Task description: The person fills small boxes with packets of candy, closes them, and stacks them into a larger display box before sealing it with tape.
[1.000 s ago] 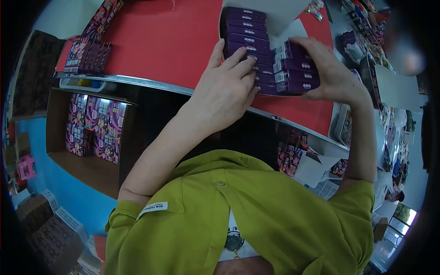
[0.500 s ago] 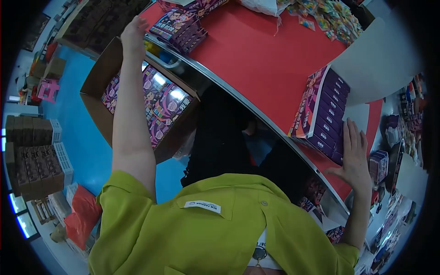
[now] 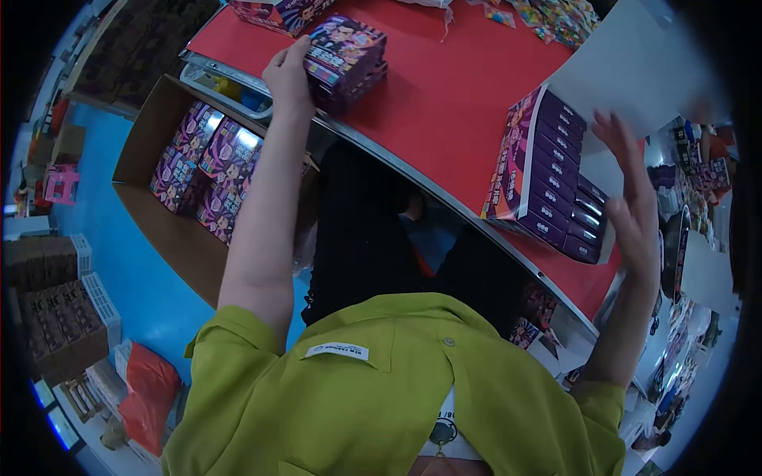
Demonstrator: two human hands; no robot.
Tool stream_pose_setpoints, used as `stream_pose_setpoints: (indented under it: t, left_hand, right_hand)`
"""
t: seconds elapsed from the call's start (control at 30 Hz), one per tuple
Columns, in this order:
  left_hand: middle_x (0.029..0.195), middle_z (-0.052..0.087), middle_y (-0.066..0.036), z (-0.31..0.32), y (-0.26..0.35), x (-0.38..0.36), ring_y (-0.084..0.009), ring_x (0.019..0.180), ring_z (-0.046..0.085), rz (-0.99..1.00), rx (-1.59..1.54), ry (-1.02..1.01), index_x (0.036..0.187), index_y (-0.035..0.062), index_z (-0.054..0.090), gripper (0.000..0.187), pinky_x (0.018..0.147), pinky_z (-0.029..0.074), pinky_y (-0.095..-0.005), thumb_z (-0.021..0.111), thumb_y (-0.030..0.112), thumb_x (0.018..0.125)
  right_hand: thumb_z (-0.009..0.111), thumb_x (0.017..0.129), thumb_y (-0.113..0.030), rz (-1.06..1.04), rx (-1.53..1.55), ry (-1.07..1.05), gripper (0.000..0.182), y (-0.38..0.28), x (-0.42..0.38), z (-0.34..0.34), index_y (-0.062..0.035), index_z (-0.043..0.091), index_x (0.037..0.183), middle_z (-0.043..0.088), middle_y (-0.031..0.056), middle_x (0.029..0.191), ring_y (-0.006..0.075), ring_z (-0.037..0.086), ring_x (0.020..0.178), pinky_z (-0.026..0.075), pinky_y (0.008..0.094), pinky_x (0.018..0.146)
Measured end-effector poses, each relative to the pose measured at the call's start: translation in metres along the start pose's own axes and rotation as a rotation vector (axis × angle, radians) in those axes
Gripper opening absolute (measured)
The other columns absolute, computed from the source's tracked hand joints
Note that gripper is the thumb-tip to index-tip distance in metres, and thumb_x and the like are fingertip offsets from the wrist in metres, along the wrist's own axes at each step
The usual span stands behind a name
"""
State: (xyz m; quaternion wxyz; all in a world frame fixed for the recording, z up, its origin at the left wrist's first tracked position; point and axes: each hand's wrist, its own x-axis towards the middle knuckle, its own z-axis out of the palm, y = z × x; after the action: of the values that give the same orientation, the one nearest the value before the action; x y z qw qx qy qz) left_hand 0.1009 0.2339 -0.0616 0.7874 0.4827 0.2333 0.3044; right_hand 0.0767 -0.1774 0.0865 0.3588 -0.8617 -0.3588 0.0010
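Observation:
My left hand (image 3: 290, 79) grips the left side of a purple printed box (image 3: 345, 51) at the near edge of the red tabletop (image 3: 444, 103). Its far-side fingers are hidden by the box. On the right of the table lies an open display box (image 3: 512, 155), filled with small dark purple boxes (image 3: 556, 166) in rows. My right hand (image 3: 635, 198) is raised just to the right of it, fingers extended and holding nothing. Behind that hand is a large pale sheet (image 3: 619, 71), partly blurred.
An open cardboard carton (image 3: 151, 238) with several purple printed boxes (image 3: 230, 151) stands left of the table. Colourful small packets (image 3: 556, 20) lie at the table's far side, and another purple box (image 3: 278, 12) sits at the far left. A pink stool (image 3: 61, 184) stands on the blue floor.
My left hand has come from beyond the table edge onto the purple box, which has shifted right and nearer. My right hand has lifted off the display box's right side, its fingers opening upward.

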Motion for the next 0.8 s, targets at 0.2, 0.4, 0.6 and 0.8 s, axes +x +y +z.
stream_pose_setpoints:
  t: [0.2,0.4,0.6,0.8]
  left_hand:
    - [0.081,0.063,-0.009,0.023,-0.026,-0.041,-0.0157,0.069,0.062,0.039,-0.302,-0.036,0.088,-0.0059,0.06,0.027,0.066,0.052,-0.0278,0.067,0.02,0.083]
    - [0.08,0.062,-0.008,0.022,-0.027,-0.043,-0.0147,0.072,0.061,0.031,-0.392,0.023,0.086,-0.0057,0.062,0.021,0.067,0.051,-0.0273,0.064,0.015,0.084]
    - [0.088,0.063,-0.011,0.011,-0.036,-0.04,-0.0178,0.079,0.062,0.04,-0.46,-0.058,0.091,-0.0053,0.061,0.021,0.073,0.053,-0.029,0.059,0.015,0.085]
    - [0.11,0.058,-0.017,0.01,-0.026,-0.051,-0.0228,0.098,0.06,0.081,-0.462,-0.166,0.117,-0.0045,0.051,0.04,0.085,0.05,-0.0336,0.049,0.022,0.086]
  right_hand:
    - [0.047,0.086,-0.064,0.168,0.208,-0.304,0.08,-0.011,0.162,0.099,-0.0034,0.041,0.137,0.052,0.0181,0.129,0.0264,0.053,0.117,0.04,0.0387,0.098]
    - [0.065,0.072,-0.067,0.624,0.339,-0.618,0.079,0.011,0.218,0.178,-0.0061,0.056,0.122,0.061,0.0128,0.115,0.0165,0.059,0.106,0.041,0.0309,0.095]
    - [0.075,0.066,-0.056,0.512,0.626,-0.556,0.075,0.002,0.209,0.181,-0.0021,0.058,0.115,0.064,0.0111,0.108,0.0156,0.061,0.101,0.044,0.0292,0.092]
    - [0.081,0.059,-0.047,0.406,0.543,-0.571,0.087,-0.016,0.208,0.172,0.0024,0.048,0.122,0.062,0.0145,0.108,0.0215,0.062,0.097,0.048,0.0321,0.09]
